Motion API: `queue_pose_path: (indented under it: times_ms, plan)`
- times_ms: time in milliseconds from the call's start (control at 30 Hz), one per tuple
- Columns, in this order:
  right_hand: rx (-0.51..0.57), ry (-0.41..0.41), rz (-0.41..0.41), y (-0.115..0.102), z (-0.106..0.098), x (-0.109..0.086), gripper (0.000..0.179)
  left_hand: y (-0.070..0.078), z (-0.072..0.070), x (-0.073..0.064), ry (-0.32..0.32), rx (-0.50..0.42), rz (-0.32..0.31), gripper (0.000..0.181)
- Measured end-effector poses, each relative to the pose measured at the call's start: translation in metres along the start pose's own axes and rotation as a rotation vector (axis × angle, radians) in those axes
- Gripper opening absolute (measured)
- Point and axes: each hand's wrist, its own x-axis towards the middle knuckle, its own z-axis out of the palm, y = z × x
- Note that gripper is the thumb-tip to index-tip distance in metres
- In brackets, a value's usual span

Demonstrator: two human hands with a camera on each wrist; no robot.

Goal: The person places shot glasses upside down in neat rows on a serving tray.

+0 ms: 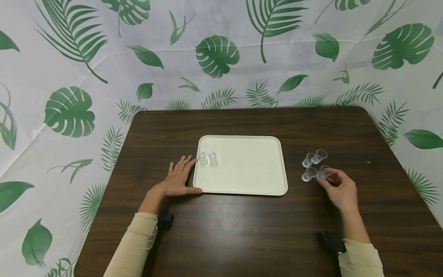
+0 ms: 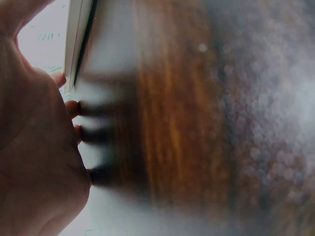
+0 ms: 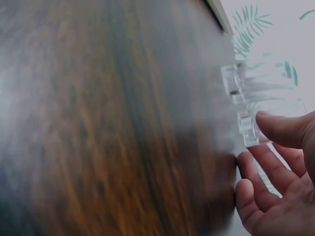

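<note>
My left hand [image 1: 175, 182] lies with fingers spread at the left end of a cream tray [image 1: 247, 165], thumb and a fingertip at its rim. In the left wrist view the palm [image 2: 39, 147] stands beside the tray's edge [image 2: 73, 44]. Two small clear cups [image 1: 203, 159] stand side by side near the tray's left end. Right of the tray, my right hand [image 1: 342, 188] pinches a clear shot glass [image 1: 324, 173] between thumb and fingers. Three similar shot glasses [image 1: 309, 175] stand close by it. In the right wrist view the thumb [image 3: 283, 129] presses against the held glass.
A dark wood-grain table [image 1: 242, 231] carries everything. Behind and beside it hangs a white cloth with green leaf prints [image 1: 217, 55]. Dark wrist straps [image 1: 330, 242] sit at the ends of the pale sleeves [image 1: 360, 259].
</note>
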Motion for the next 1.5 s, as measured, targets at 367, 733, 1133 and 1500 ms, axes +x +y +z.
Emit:
queue_pose_path:
  times_ms: [367, 733, 1133, 1500]
  plan:
    - [0.283, 0.113, 0.177, 0.002, -0.023, -0.003, 0.030, -0.003, 0.003, -0.001, 0.004, -0.009, 0.010, 0.112]
    - [0.290, 0.296, 0.138, -0.018, -0.038, 0.020, 0.034, 0.001, 0.003, -0.001, -0.009, -0.013, 0.004, 0.111]
    - [0.024, 0.223, -0.236, -0.084, -0.029, 0.052, 0.033, 0.001, 0.002, -0.002, 0.000, -0.018, 0.006, 0.111]
    - [-0.162, -0.080, -0.465, -0.128, 0.017, 0.065, 0.032, 0.003, 0.000, -0.002, -0.020, 0.000, -0.017, 0.111]
